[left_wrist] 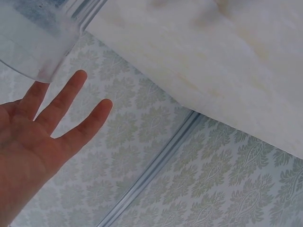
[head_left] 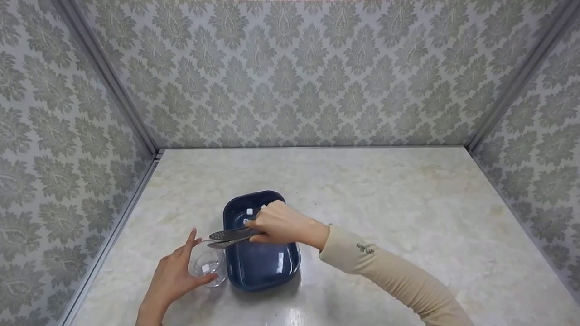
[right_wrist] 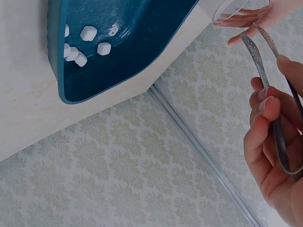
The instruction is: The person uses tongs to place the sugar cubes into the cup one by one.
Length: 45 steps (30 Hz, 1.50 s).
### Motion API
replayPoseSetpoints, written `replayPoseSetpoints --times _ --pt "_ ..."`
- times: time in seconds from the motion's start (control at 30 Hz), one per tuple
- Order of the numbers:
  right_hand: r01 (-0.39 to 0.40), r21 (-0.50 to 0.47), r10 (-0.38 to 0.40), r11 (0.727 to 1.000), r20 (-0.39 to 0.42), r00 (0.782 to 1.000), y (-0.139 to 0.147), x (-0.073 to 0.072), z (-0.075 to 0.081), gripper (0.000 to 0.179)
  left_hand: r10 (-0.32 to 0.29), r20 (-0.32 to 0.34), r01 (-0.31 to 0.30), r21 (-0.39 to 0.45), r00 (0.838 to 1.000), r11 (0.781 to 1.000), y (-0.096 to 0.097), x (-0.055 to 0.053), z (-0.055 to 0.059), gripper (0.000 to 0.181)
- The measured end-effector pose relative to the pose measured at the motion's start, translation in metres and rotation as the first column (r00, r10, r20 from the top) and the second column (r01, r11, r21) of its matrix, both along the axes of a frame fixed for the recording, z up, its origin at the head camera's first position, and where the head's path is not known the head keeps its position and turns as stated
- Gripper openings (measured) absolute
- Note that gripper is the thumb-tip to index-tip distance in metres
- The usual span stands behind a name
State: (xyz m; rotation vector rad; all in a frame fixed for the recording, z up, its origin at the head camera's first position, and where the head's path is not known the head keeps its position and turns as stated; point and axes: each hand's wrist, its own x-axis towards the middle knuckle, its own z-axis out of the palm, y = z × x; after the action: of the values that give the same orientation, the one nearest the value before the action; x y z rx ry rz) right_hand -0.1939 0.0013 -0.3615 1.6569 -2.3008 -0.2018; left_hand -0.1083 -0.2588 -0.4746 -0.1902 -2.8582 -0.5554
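Observation:
My left hand [head_left: 174, 274] holds a clear cup [head_left: 217, 259] by its sides, thumb at the near side and fingers at the far side. Several of its fingers [left_wrist: 87, 125] stretch out straight in the left wrist view. Inside the cup lies a small white cube [head_left: 206, 268]. With my right hand [head_left: 290, 224] I grip metal tongs [head_left: 233, 234] with perforated tips. Those tips are slightly apart, nothing between them, over the cup's far rim. Under my right hand, a dark blue dish [head_left: 260, 262] contains several white cubes [right_wrist: 88, 33] at its far end.
The dish stands directly right of the cup on a pale marbled table [head_left: 385, 194]. Patterned wallpaper panels [head_left: 308, 72] enclose the table at the back and both sides, with grey metal strips [head_left: 108, 77] at the corners.

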Motion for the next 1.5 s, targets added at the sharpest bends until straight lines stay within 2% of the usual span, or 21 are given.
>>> replayPoseSetpoints --times 0.23,0.6,0.93,1.5 --pt "-0.005 -0.009 0.006 1.000 0.064 0.998 0.008 -0.005 -0.002 0.024 0.014 0.020 -0.014 -0.008 1.000 1.000 0.000 0.001 0.002 0.112" --pt "-0.003 -0.038 0.007 0.999 0.095 0.995 0.023 -0.011 -0.003 0.026 -0.003 -0.027 0.003 0.015 1.000 1.000 0.000 0.001 0.000 0.109" --pt "0.052 -0.015 -0.051 0.999 0.065 0.997 0.032 -0.016 -0.004 0.026 -0.011 -0.023 0.012 0.024 1.000 1.000 -0.001 0.001 0.000 0.109" --pt "0.132 -0.013 -0.129 0.991 0.112 0.985 0.044 -0.033 -0.010 0.022 -0.002 -0.012 0.002 0.034 1.000 0.999 -0.001 0.000 0.001 0.109"
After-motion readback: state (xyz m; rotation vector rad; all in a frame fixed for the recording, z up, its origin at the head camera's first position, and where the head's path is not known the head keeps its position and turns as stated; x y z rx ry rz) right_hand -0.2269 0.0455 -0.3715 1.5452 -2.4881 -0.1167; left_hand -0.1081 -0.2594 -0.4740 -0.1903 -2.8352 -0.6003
